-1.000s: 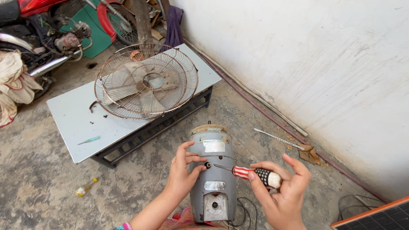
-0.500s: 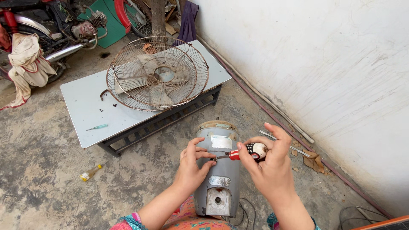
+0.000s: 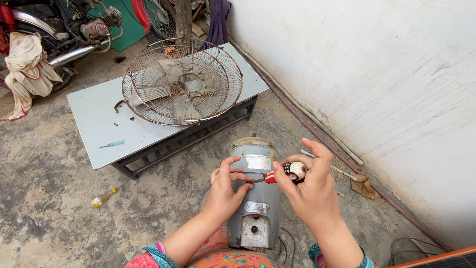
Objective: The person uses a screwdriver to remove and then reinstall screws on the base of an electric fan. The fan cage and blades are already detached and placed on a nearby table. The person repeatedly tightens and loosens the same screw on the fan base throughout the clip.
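Down on the concrete floor (image 3: 59, 218), between the person's knees: grey fan motor housing (image 3: 254, 198), standing on end, flat end plate facing the camera. Standing it on end like that probably puts the side screw within easy reach.

Right hand (image 3: 310, 191) is closed around a screwdriver (image 3: 280, 174) with a red, white and black handle, fingers wrapped at the butt end, thumb up. Shaft runs near horizontal, leftward, tip meeting the housing's side just under the pale label plate. Can't see the screw head itself; fingers cover it.

Left hand (image 3: 225, 191) presses against the housing's left flank, fingertips curled round at the tip of the driver. Looks like it's both steadying the body and guiding the blade. Not gripping anything loose.

Behind, on a low grey-topped bench (image 3: 94, 124): rusty wire fan guard (image 3: 182, 82) lying flat with the blades inside, parked clear of the work. A few small dark bits, likely screws, sit just left of it, and a thin green-handled tool (image 3: 111, 144) lies nearer the bench edge.

Small yellowish bottle (image 3: 103, 198) on the floor, well apart. A long metal tool (image 3: 329, 166) lies by the white wall (image 3: 377, 89), behind the right hand.
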